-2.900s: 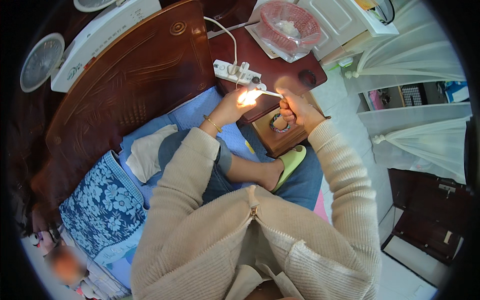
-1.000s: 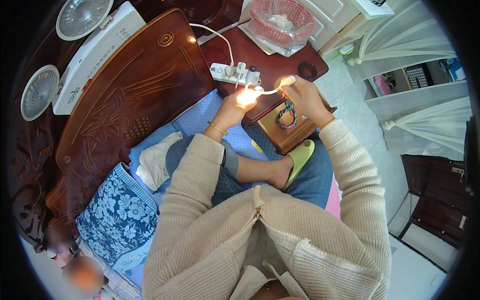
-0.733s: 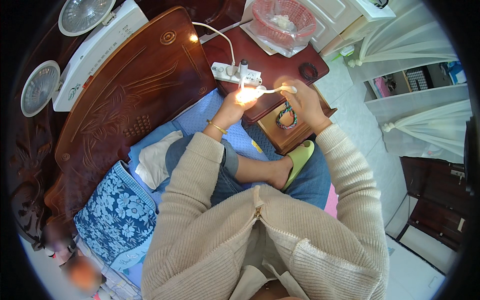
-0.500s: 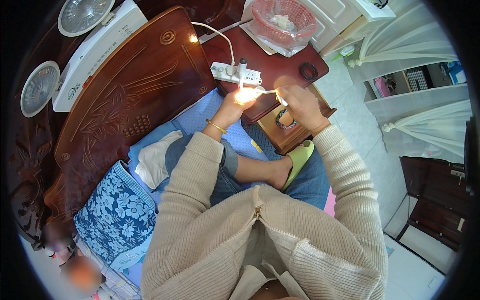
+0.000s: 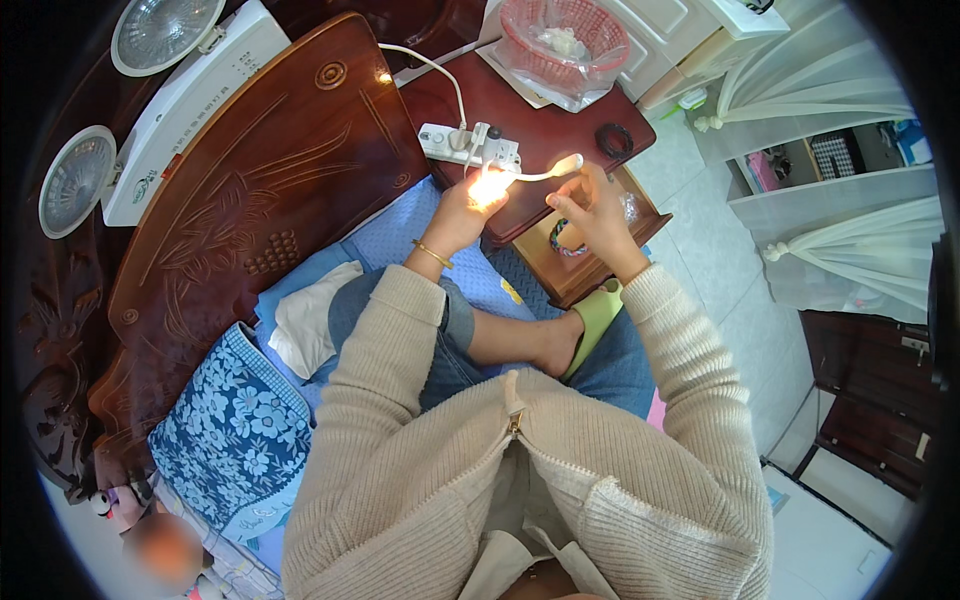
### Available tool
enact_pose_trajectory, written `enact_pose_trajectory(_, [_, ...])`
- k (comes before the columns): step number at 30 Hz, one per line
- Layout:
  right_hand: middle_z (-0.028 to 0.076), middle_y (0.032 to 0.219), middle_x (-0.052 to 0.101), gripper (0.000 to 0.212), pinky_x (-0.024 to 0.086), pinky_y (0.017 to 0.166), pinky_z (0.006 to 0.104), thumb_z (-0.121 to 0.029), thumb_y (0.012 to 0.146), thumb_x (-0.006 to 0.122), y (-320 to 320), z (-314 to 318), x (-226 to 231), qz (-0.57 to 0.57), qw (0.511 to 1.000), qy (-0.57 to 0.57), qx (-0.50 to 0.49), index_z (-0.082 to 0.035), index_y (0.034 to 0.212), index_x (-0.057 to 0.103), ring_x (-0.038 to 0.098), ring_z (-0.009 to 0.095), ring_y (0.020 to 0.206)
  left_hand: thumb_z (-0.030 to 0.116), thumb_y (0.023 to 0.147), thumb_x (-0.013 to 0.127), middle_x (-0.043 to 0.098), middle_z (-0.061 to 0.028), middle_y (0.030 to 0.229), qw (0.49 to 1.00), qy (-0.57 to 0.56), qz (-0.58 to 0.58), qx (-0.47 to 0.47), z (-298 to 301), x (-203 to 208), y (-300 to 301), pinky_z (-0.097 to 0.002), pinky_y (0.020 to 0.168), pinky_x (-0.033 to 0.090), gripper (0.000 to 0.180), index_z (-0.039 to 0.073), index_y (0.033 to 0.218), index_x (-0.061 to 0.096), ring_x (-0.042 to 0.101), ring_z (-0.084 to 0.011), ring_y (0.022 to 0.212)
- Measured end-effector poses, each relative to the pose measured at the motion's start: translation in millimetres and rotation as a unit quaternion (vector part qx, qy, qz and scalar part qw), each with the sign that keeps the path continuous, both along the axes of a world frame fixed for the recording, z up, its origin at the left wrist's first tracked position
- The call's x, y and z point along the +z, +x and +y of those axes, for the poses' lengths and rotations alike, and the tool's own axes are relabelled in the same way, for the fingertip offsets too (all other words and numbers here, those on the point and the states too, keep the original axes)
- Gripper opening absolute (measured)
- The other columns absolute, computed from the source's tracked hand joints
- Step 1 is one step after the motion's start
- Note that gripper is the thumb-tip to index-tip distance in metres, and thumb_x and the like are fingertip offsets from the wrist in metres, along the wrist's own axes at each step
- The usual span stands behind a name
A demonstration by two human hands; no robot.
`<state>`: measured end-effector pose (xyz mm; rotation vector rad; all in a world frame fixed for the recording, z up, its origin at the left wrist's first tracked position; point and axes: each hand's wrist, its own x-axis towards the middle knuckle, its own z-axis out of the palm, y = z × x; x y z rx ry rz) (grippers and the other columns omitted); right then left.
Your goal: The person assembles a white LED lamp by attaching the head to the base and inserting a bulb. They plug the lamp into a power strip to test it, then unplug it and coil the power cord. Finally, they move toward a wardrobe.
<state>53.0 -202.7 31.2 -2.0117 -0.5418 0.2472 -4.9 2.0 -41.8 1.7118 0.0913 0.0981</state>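
My left hand (image 5: 462,215), with a gold bangle at its wrist, is closed around a lit white lamp; the glare hides the fingertips. A thin white bent neck (image 5: 535,177) runs rightward from the glow and ends in a rounded tip (image 5: 567,165). Beside that tip my right hand (image 5: 600,215) has its thumb and fingers apart, seemingly holding nothing. Just beyond the left hand lies a white power strip (image 5: 437,140) with a cable plugged in. A small white piece with a dark end (image 5: 493,132) shows between hand and strip.
An open wooden drawer (image 5: 560,275) holding a braided multicoloured ring (image 5: 566,240) is below my right hand. On the dark red bedside table (image 5: 545,130) are a pink basket (image 5: 510,40) and a black coil (image 5: 614,141). A carved headboard (image 5: 270,150) and twin-lamp emergency light (image 5: 190,115) stand left.
My right hand has let go of the white neck and moved slightly right and down, its fingers opening. The neck's rounded tip now points up. The dark-ended piece has tipped lower; my left hand stays put.
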Motion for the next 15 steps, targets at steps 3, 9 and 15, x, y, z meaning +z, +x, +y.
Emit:
enact_pose_trajectory(3, [0.005,0.08,0.059,0.041,0.046,0.063,0.0245,-0.016,0.082,0.066,-8.2,-13.7,-24.7,0.036,0.999,0.034,-0.01,0.002,0.114,0.048,0.057,0.011,0.07,0.015,0.083,0.062,0.063,-0.0138,0.11,1.0,-0.012,0.006,-0.003,-1.5,1.0,-0.4,-0.0307,0.086,0.046,0.041,0.002,0.12,0.052,0.06,-0.0229,0.102])
enact_pose_trajectory(9, [0.006,0.077,0.06,0.029,0.046,0.06,0.0249,-0.013,0.082,0.064,-32.8,-44.3,-64.4,0.072,0.997,0.016,-0.019,0.001,0.105,0.053,0.057,0.011,0.066,0.014,0.083,0.063,0.062,-0.0133,0.111,1.0,-0.018,0.022,-0.009,-1.4,6.9,-1.4,-0.0297,0.086,0.046,0.042,0.001,0.121,0.051,0.06,-0.0211,0.101])
enact_pose_trajectory(15, [0.011,0.079,0.059,0.018,0.047,0.062,0.0331,-0.011,0.079,0.065,-66.9,-68.6,-79.9,-0.017,0.994,-0.094,-0.047,-0.001,0.092,0.059,0.058,0.023,0.072,0.012,0.082,0.064,0.062,-0.012,0.112,0.999,-0.033,0.029,-0.001,0.6,3.6,-1.4,-0.0279,0.087,0.045,0.043,0.001,0.122,0.051,0.059,-0.0178,0.101])
